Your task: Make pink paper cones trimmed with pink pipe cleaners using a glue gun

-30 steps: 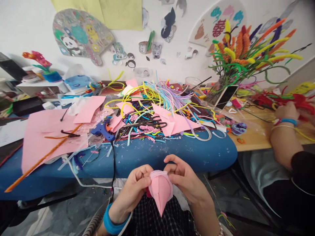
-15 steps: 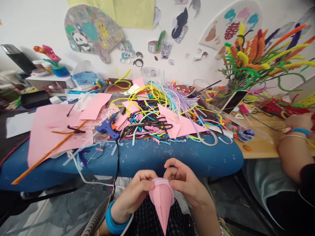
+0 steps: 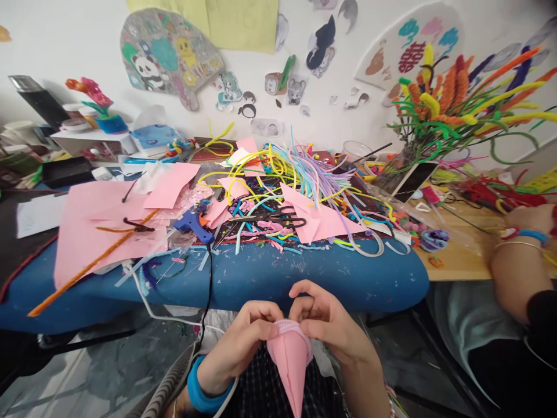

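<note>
Showing more length of the pink cone (image 3: 290,357) than a second ago, bringing its point down to the bottom edge of view; also drawing the left fingertips in closer to the right ones. Pinching the fuzzy lilac rim (image 3: 289,326) between thumb and finger of the left hand (image 3: 248,337). Pressing the thumb of the right hand (image 3: 326,319) against the same rim from the opposite side, curling other fingers in near it and raising the index finger clear. Grasping the cone with both hands over a dark checked garment (image 3: 256,380), keeping the rim toward the blue bench (image 3: 326,270) and the point toward the body. Wearing a blue wristband (image 3: 206,386) on the left wrist.

Facing, on that bench, a blue glue gun (image 3: 195,225) just beside a large pink sheet (image 3: 78,232), with an orange fuzzy stem (image 3: 87,270) across the latter. Seeing black-handled scissors (image 3: 276,217) among coloured offcuts, just beside a pink triangular piece (image 3: 331,223); behind these, a bundle of pastel pipe cleaners (image 3: 315,171). Glimpsing, farther right, another person's hand (image 3: 528,217) near red fuzzy stems (image 3: 485,191), being unable to tell its hold.
</note>
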A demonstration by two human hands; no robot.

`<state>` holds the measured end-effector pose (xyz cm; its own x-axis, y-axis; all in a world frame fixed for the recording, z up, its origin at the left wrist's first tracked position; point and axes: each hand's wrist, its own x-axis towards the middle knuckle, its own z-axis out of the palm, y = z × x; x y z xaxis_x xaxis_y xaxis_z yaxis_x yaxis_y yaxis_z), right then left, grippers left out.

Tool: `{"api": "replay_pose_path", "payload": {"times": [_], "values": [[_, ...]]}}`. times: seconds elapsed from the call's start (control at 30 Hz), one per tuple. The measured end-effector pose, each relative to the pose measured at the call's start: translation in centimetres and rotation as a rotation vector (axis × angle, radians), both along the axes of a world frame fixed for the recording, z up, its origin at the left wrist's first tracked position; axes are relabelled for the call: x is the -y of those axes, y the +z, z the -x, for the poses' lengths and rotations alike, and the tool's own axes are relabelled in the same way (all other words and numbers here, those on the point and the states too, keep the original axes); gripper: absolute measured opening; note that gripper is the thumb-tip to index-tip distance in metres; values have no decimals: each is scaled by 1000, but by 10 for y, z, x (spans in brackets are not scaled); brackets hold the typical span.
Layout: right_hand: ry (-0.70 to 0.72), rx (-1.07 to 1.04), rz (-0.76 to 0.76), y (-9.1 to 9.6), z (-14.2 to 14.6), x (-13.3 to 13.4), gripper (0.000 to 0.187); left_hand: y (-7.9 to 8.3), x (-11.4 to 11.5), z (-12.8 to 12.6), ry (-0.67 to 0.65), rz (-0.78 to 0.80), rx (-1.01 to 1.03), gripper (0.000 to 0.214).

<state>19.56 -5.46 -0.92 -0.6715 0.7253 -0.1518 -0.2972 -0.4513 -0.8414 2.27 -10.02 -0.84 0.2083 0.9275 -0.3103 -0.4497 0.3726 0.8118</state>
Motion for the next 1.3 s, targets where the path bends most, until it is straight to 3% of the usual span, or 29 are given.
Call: {"api": "replay_pose_path", "payload": {"times": [0.37,0.57,0.73,0.97,1.1,1.3], "values": [[-28,-28,3,2,-1,2,41,-8,2,4,-7,-79,-87,11],[-23,-96,9,-1,2,3,40,-7,4,7,-32,-125,-78,26],[-146,-194,124,-7,9,4,36,-4,4,6,-20,-162,24,46],[-322,-143,246,-8,15,11,39,-7,4,6,46,-172,47,28],[-361,-86,275,-6,19,13,36,-7,2,4,91,-131,86,33],[-438,-115,277,-10,21,13,30,-2,-2,3,27,-143,184,45]]}}
